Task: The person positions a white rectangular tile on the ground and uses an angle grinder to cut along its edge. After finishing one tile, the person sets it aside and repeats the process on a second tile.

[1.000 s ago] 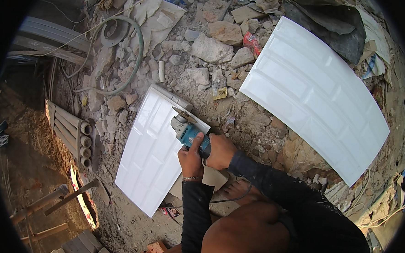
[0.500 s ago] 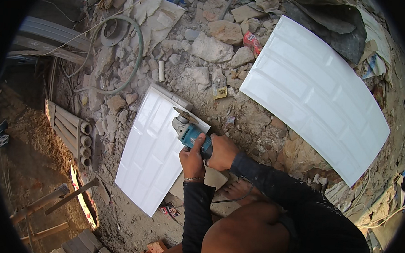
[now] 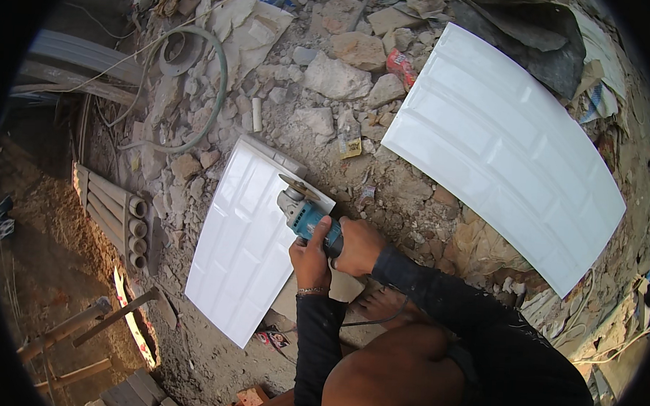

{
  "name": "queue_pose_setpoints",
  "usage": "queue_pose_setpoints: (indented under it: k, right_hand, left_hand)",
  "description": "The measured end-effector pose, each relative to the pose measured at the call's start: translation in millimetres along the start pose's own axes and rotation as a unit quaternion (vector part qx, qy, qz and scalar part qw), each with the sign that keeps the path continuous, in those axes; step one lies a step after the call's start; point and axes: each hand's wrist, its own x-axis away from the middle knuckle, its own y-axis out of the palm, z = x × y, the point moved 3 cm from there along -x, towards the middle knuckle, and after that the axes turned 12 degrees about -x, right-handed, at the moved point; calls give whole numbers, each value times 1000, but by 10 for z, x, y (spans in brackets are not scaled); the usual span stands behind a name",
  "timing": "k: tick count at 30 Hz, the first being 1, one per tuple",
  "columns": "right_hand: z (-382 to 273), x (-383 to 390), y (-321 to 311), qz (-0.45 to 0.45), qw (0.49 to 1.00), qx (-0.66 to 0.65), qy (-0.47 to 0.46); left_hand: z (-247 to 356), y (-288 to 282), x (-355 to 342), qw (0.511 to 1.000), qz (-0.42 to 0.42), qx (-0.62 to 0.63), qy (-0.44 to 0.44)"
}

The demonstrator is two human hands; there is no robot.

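Both my hands grip a blue-and-grey angle grinder point(image 3: 309, 218). My left hand point(image 3: 311, 264) is wrapped round the near side of its body, thumb on top. My right hand point(image 3: 359, 247) closes on the rear end from the right. The grinder's disc point(image 3: 298, 188) stands at the upper right edge of a white brick-patterned tile point(image 3: 240, 231); whether it touches cannot be made out. Under that tile's far edge lies a grey block point(image 3: 276, 156), and a flat beige slab point(image 3: 320, 295) shows below my hands. A dark cord point(image 3: 374, 322) trails from the grinder past my bare foot.
A second white brick-patterned tile point(image 3: 505, 157) lies on the rubble to the right. Broken stones point(image 3: 339, 77) and a hose loop point(image 3: 225, 80) are at the far side. A hollow clay block point(image 3: 111, 212) is at left, near wooden pieces point(image 3: 65, 329) and bricks point(image 3: 252, 398).
The grinder and both hands have shifted very slightly toward me and to the right along the tile's edge. My grip stays the same, and both tiles lie where they were.
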Motion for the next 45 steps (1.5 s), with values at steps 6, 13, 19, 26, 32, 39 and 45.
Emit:
queue_pose_setpoints:
  k: [6,13,19,26,32,39,45]
  right_hand:
    - [59,8,21,-6,1000,-9,15]
    - [101,26,29,-4,1000,-3,12]
    - [102,50,27,-4,1000,-3,13]
    - [87,72,16,0,1000,11,11]
    - [99,87,11,1,1000,12,8]
    - [107,129,-11,-3,1000,0,8]
    - [132,148,-6,-2,1000,3,8]
  left_hand:
    - [-36,1,15,1000,-4,0,1]
    - [-56,8,29,1000,0,-10,-4]
    - [-58,25,55,1000,-5,3,2]
    - [-67,27,65,1000,-7,4,4]
    - [-83,35,88,1000,-9,7,4]
    - [-125,39,101,1000,-13,16,-1]
    - [-142,45,116,1000,-10,11,1]
